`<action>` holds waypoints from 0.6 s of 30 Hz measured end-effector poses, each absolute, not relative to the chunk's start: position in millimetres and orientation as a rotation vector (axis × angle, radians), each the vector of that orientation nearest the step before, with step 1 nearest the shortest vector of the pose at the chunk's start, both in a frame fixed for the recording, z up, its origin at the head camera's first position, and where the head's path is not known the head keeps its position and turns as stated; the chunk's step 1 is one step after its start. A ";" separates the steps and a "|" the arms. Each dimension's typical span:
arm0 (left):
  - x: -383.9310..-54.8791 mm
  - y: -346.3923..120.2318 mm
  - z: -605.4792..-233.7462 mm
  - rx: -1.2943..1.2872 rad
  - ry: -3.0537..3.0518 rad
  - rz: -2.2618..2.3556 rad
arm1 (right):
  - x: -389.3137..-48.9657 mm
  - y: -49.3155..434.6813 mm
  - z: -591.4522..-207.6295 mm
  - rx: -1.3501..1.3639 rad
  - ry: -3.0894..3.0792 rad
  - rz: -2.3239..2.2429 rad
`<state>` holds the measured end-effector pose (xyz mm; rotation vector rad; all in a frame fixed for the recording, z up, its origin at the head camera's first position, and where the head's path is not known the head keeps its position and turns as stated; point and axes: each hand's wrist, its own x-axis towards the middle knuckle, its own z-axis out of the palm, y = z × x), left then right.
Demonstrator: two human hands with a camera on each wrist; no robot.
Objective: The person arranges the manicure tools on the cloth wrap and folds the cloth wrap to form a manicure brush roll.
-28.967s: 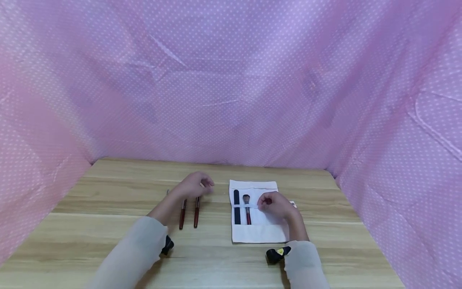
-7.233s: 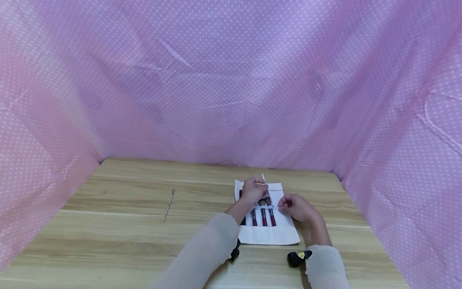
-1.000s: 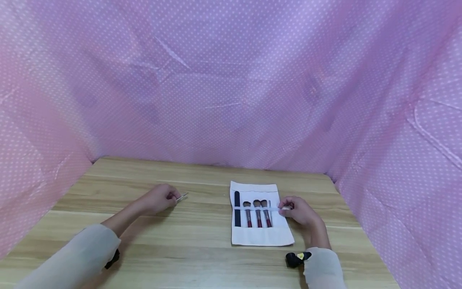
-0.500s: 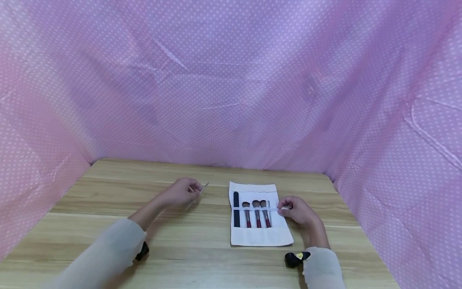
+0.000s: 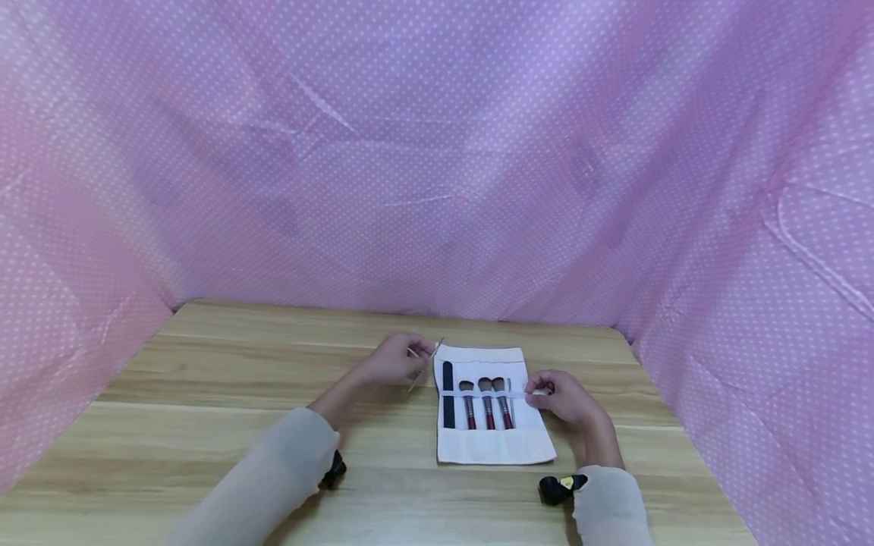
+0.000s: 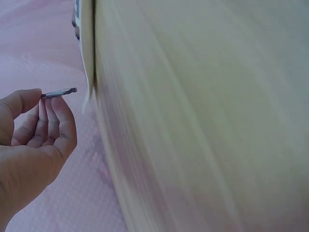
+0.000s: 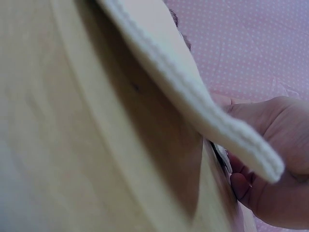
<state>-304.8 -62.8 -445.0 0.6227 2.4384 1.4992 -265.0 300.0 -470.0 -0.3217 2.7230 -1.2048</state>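
My left hand [image 5: 399,358] pinches a slim metal cuticle pusher [image 5: 437,348] between thumb and fingers, beside the upper left corner of a white cloth brush roll [image 5: 495,450]. In the left wrist view, the flattened tip of the cuticle pusher [image 6: 67,91] points away from the fingertips. Under the roll's elastic band sit a black nail file [image 5: 448,394], three red-handled makeup brushes [image 5: 488,406] and a thin metal stick [image 5: 510,406]. My right hand [image 5: 563,396] pinches the roll's right edge where the band ends; the right wrist view shows the stitched edge [image 7: 193,96] raised.
The wooden table [image 5: 205,394] runs to a pink polka-dot curtain [image 5: 410,189] at the back and both sides. A black wrist camera [image 5: 334,470] is worn at the left cuff, another black wrist camera [image 5: 556,490] at the right.
Over the last second my left hand has carried the cuticle pusher rightward across the table to the roll. The right hand has stayed at the roll's edge. Earlier, more brushes entered the roll.
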 end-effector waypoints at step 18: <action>-317.9 24.5 -451.4 0.312 2.280 1.916 | -265.8 300.3 -467.6 -0.307 2.722 -1.181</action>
